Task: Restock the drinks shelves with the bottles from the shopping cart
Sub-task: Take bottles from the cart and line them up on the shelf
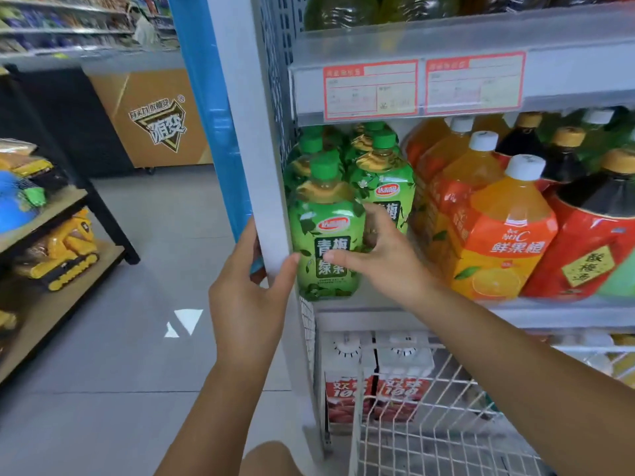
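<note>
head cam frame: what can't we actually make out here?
All head view.
- Left hand: fingertips hidden behind the shelf post.
- Right hand on the front green tea bottle: grip or mere touch, unclear.
- Price tags: print blurred.
- Top-shelf bottles: cut off by the top edge.
- Shopping cart: cut by the bottom edge, contents unseen.

青梅绿茶 on the green bottle point(326, 235) under the fingers point(347, 258), 鲜果橙 on the orange bottle point(508, 235) right of them, 酸梅汤 on the red-labelled bottle point(591, 259) beyond, 100 on cartons point(347, 393) below.
</note>
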